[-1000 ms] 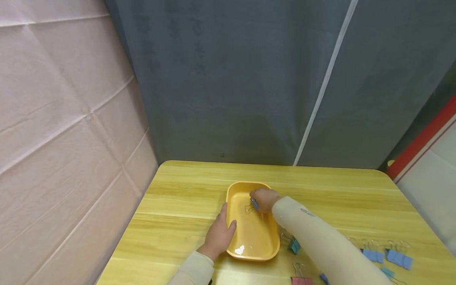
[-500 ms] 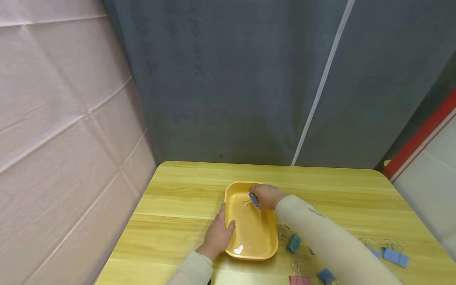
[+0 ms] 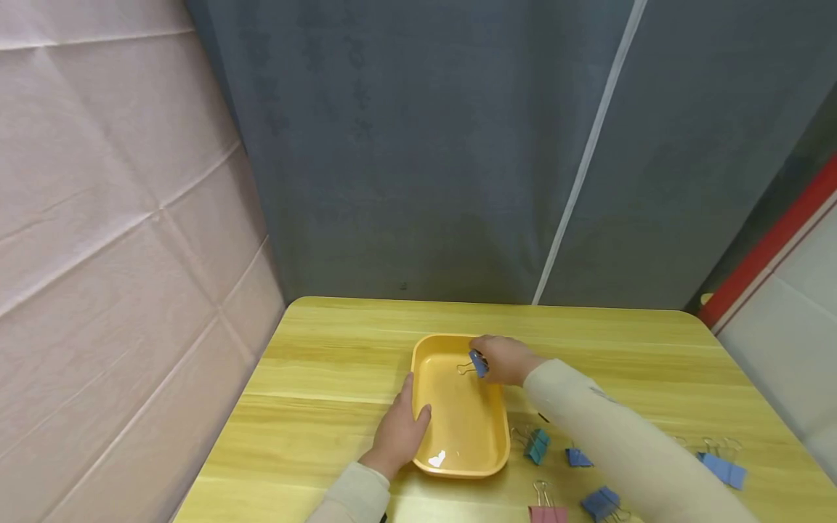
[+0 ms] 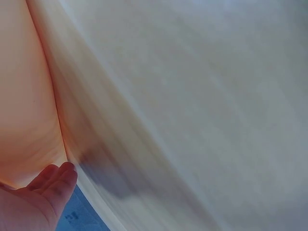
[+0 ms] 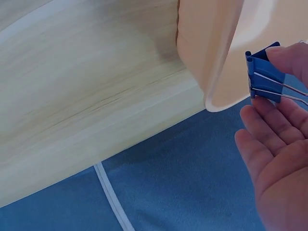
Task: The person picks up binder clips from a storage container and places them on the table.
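A blue binder clip point(image 5: 266, 74) with wire handles is pinched between the thumb and fingers of my right hand point(image 3: 506, 359). In the head view this hand hovers at the far right end of a yellow plastic tray point(image 3: 461, 436), with the clip point(image 3: 480, 365) over the tray's inside. My left hand point(image 3: 400, 430) rests against the tray's left wall, fingers straight along the outside and thumb over the rim. In the left wrist view the left hand's fingers point(image 4: 57, 187) touch the tray's side point(image 4: 29, 96). No clip shows on the visible tray floor.
Right of the tray lie a teal binder clip point(image 3: 538, 446), a pink one point(image 3: 548, 514) and several blue ones, such as this blue clip point(image 3: 722, 470). The right sleeve point(image 3: 628, 436) covers part of that area. A grey curtain point(image 3: 405, 145) hangs behind the wooden table point(image 3: 327, 363).
My right hand has lifted slightly and shifted right toward the tray's rim, still holding the blue binder clip. More clips show beside the sleeve. The left hand stays on the tray.
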`<state>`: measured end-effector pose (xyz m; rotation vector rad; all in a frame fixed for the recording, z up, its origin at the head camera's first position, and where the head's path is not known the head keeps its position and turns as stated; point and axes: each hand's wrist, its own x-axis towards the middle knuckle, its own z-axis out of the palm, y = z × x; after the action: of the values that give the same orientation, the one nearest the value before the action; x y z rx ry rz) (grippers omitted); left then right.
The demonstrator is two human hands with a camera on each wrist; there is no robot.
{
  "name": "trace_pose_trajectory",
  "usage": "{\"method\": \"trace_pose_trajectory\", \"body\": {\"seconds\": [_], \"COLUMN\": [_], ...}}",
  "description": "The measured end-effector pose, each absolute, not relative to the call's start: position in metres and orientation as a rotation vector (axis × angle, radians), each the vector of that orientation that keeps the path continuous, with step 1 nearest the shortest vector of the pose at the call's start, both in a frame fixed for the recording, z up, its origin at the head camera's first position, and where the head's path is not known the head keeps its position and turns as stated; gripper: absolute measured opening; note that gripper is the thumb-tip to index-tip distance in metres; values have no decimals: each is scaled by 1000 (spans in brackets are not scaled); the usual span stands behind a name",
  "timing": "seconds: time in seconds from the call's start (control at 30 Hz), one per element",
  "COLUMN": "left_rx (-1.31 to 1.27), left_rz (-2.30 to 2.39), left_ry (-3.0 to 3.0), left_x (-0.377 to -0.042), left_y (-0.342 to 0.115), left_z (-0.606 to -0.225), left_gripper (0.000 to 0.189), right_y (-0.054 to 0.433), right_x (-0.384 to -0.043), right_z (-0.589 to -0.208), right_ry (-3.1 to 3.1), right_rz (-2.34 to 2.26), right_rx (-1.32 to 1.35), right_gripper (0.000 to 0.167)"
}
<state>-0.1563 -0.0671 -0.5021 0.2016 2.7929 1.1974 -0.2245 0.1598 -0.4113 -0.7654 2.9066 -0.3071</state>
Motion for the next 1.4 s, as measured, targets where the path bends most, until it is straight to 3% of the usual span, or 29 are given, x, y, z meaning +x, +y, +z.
{"method": "trace_pose_trajectory", "body": {"seconds": [0.53,0.83,1.4], "left_rx": [219,203,221], "left_rz": [1197,1216,1210], "left_ry": [2778,2765,2766], "left_x": [-157,-157,-159], "left_y": [-67,-68,-65], "left_z": [-503,-499,-501], "left_gripper": [71,70,70], "right_y": [196,216,264], "right_x": [-214,-199,-173], "right_z": [-406,-401,-393], "right_ry": [2937,2928,2969], "right_rz": [-404,-513,-633], "right_rx": [-706,-601,-450], "right_gripper": [36,51,55]}}
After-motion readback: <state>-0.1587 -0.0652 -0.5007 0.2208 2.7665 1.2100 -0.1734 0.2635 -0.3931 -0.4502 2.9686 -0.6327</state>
